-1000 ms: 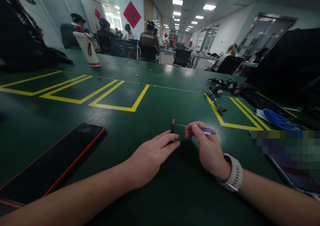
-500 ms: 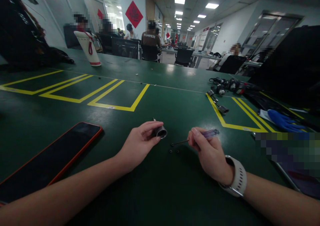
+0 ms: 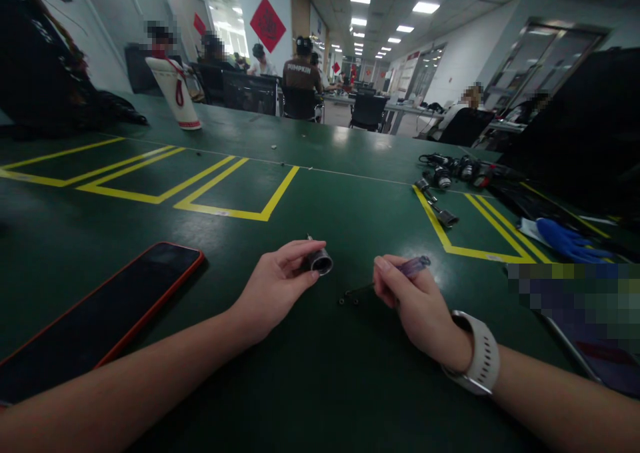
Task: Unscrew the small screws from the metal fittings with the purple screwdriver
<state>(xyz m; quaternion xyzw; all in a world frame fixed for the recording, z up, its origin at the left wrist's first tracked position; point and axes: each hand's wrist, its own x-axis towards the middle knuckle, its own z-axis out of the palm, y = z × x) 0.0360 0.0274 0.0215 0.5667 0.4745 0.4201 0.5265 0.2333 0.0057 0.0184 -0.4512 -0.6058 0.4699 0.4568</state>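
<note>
Between the thumb and fingers of my left hand [image 3: 280,283] is a grey metal cylinder [image 3: 321,262], its round open end facing me. My right hand [image 3: 413,299], with a pale watch on the wrist, grips a screwdriver by its translucent purple handle [image 3: 415,265]. The thin dark shaft points left and down toward several tiny dark round parts [image 3: 341,301] on the green table [image 3: 310,386]. Whether the tip touches one of them is too small to tell. The two hands are apart, with the tiny parts between them.
A large phone [image 3: 115,306] in an orange case lies at the left. Yellow tape outlines mark the table. Metal parts [image 3: 443,176], a blue glove [image 3: 565,239] and a second device [image 3: 580,346] are at the right. A white cup [image 3: 177,96] stands at the back left.
The screwdriver in my right hand has shifted slightly left, its tip now lower, nearer the tiny parts. My left hand still holds the metal cylinder in nearly the same place.
</note>
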